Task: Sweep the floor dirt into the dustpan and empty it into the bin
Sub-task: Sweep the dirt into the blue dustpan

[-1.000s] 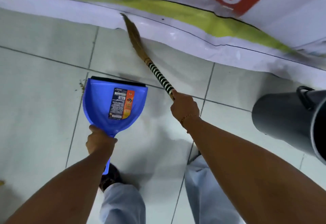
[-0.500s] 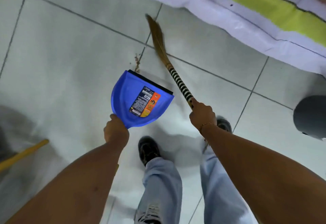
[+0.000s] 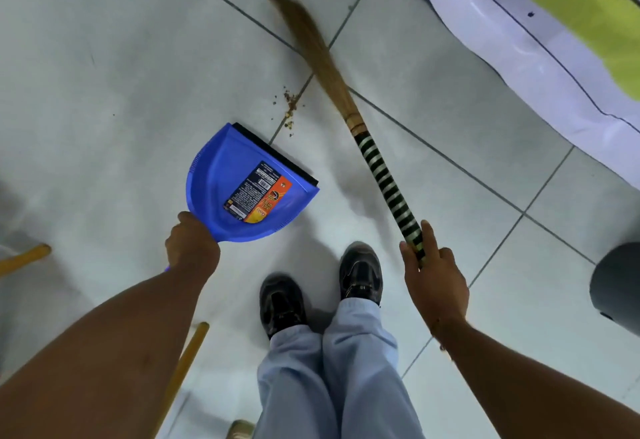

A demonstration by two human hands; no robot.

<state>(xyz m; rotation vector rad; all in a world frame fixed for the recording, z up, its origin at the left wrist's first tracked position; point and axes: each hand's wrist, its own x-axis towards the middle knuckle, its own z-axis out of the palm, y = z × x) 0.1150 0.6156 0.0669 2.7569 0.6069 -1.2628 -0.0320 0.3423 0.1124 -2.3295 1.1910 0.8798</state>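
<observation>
My left hand [image 3: 191,244] grips the handle of a blue dustpan [image 3: 242,189] with a black rubber lip and a label inside; the pan rests on the pale tiled floor. A small pile of brown dirt [image 3: 289,106] lies on a grout line just beyond the pan's lip. My right hand [image 3: 429,265] holds the striped black-and-white handle of a grass broom [image 3: 381,168]. Its brown bristles [image 3: 304,37] reach past the dirt, to the right of it. The grey bin [image 3: 616,286] shows only partly at the right edge.
A white, green and red banner [image 3: 519,23] lies on the floor at the upper right. Yellow wooden sticks [image 3: 24,258] lie at the left and under my left arm. My two black shoes [image 3: 322,296] stand just behind the dustpan.
The view has swung down and left, away from the banner. The dustpan has turned so its lip faces the dirt, and the broom bristles have moved nearer the dirt pile.
</observation>
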